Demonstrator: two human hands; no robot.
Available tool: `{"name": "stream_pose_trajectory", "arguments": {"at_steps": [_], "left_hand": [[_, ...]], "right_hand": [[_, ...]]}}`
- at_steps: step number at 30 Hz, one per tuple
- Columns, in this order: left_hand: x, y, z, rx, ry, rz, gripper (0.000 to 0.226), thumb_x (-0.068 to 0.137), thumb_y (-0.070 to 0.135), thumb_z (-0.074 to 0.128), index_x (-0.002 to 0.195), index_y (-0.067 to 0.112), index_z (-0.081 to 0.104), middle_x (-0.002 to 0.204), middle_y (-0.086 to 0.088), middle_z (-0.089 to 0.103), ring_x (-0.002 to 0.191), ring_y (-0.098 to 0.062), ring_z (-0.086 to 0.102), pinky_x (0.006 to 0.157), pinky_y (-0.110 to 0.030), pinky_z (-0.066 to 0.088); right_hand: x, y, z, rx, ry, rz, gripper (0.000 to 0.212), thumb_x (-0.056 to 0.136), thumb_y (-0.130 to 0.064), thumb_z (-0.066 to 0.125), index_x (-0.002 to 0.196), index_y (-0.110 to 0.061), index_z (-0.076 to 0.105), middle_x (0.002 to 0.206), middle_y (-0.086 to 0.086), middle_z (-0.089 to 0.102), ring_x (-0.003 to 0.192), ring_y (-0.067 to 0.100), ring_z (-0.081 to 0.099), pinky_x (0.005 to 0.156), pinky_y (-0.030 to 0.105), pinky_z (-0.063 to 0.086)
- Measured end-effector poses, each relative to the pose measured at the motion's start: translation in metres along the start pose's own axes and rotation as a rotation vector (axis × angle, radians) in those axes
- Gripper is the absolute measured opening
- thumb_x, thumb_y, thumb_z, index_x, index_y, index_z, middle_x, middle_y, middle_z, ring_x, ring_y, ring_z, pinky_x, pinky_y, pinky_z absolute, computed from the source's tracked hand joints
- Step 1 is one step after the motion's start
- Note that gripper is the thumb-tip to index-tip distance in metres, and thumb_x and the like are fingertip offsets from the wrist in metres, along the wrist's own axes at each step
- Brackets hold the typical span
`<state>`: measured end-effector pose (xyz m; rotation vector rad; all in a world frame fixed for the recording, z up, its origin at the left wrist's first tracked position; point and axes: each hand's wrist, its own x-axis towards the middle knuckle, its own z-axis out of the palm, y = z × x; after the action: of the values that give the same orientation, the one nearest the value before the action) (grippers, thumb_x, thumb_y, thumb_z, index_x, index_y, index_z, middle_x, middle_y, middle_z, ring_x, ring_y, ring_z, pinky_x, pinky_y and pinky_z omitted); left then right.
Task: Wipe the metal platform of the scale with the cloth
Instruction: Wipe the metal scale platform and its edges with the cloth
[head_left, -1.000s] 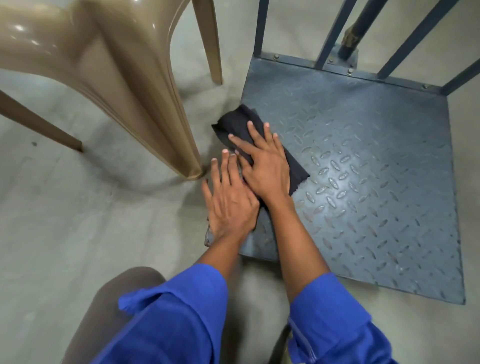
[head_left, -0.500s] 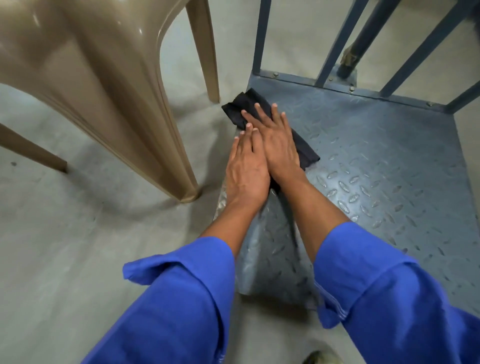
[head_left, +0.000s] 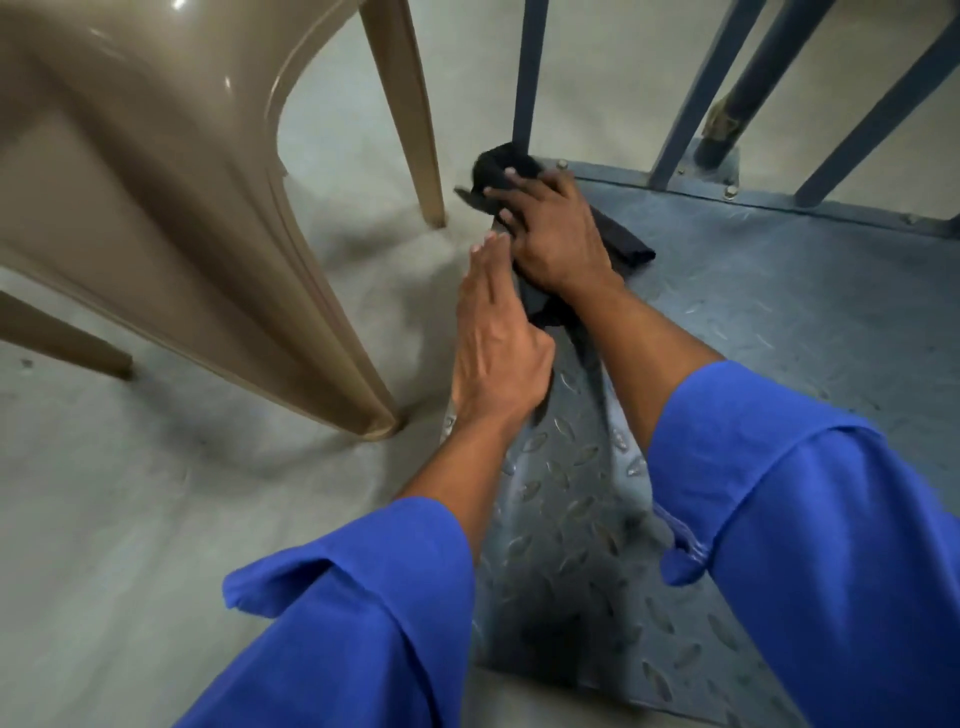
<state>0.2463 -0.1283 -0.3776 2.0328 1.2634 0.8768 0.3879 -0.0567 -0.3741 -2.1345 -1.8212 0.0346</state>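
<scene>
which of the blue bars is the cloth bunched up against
The leftmost upright bar, at the platform's far left corner. The black cloth under the right hand lies at its foot; the slanted bars further right stand apart from it.

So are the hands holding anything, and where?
The right hand presses the black cloth's middle onto the platform; the left hand holds nothing.

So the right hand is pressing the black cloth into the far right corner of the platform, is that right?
Not quite. The right hand is pressing the black cloth into the far left corner of the platform, not the far right, at the foot of the post. The head view shows it.
</scene>
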Motion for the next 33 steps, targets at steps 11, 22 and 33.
{"name": "stream_pose_trajectory", "arguments": {"at_steps": [11,22,33], "left_hand": [[0.003,-0.001,0.006,0.121,0.001,0.036,0.083,0.085,0.001,0.052,0.163,0.003,0.022,0.173,-0.017,0.020,0.162,-0.033,0.013,0.132,-0.050,0.015],[0.006,-0.001,0.009,0.288,-0.072,0.034,0.084,0.089,0.011,0.058,0.163,0.006,0.020,0.175,-0.016,0.011,0.163,-0.032,0.005,0.132,-0.052,0.012],[0.007,-0.002,0.012,0.359,-0.114,0.028,0.078,0.089,0.013,0.052,0.162,0.005,0.023,0.174,-0.019,0.015,0.163,-0.035,0.007,0.131,-0.053,0.014]], "right_hand": [[-0.006,-0.002,-0.009,0.129,0.067,-0.175,0.042,0.092,-0.012,0.054,0.131,-0.008,0.071,0.122,0.017,0.073,0.122,0.035,0.060,0.101,0.039,0.046],[-0.015,0.020,-0.008,0.193,0.402,-0.102,0.037,0.090,-0.003,0.056,0.120,-0.011,0.077,0.110,0.011,0.072,0.102,0.033,0.062,0.090,0.036,0.048],[-0.009,0.011,-0.003,-0.102,0.239,0.355,0.060,0.083,-0.009,0.052,0.143,-0.011,0.061,0.150,0.012,0.057,0.127,0.038,0.047,0.108,0.036,0.033]]}}
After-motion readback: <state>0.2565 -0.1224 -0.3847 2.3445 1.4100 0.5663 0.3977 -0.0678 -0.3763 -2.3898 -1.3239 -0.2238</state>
